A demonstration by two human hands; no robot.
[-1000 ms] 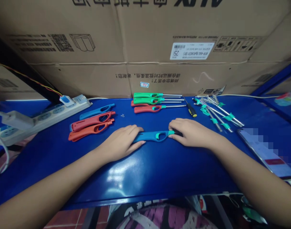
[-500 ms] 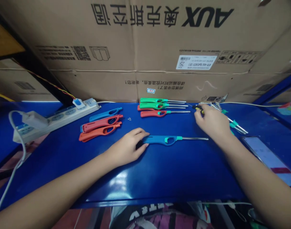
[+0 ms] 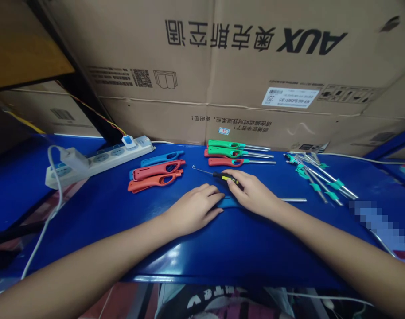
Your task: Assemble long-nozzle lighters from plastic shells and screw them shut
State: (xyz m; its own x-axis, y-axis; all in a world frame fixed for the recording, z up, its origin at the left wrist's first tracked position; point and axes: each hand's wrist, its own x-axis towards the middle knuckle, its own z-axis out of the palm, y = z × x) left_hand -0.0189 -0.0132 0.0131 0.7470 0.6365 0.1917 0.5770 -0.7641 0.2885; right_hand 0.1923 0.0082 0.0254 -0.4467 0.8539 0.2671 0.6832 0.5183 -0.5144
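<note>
Two green lighters (image 3: 220, 152) lie beyond the right hand (image 3: 252, 191) gripping one screwdriver (image 3: 225, 177) and left hand (image 3: 193, 210) pinching one blue, silver-tubed lighter (image 3: 229, 203).

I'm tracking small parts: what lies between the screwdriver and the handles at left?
In the head view, tiny pale pieces lie there, on the blue table.

Cannot see the middle of the blue lighter (image 3: 227, 203), covered by the right hand (image 3: 255, 193) below centre, nor its left end, behind the left hand (image 3: 193, 208). Cannot read the pixelated phone (image 3: 385, 226), cut by the right edge, or identify tiny pale bits (image 3: 193, 167) mid-frame.
</note>
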